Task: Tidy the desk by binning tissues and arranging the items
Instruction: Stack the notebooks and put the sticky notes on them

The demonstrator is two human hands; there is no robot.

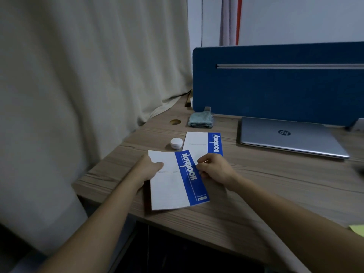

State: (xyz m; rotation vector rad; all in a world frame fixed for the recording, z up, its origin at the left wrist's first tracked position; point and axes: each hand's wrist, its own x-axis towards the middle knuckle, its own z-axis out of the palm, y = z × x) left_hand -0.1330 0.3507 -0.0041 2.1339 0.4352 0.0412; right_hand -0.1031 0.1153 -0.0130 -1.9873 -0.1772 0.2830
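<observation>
While both hands hold the near notebook (177, 180) at the desk's (275, 184) near-left edge, the left hand (148, 170) grip pinches its left side and the right hand (213, 170) grip pinches its blue spine. Risk: its near corner overhangs; release could drop it. Sliding it far may strike the white jar (176, 143) beside the far notebook (202, 143).

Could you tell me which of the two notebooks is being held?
The nearer notebook, gripped by the left hand and right hand; the farther notebook lies untouched.
</observation>
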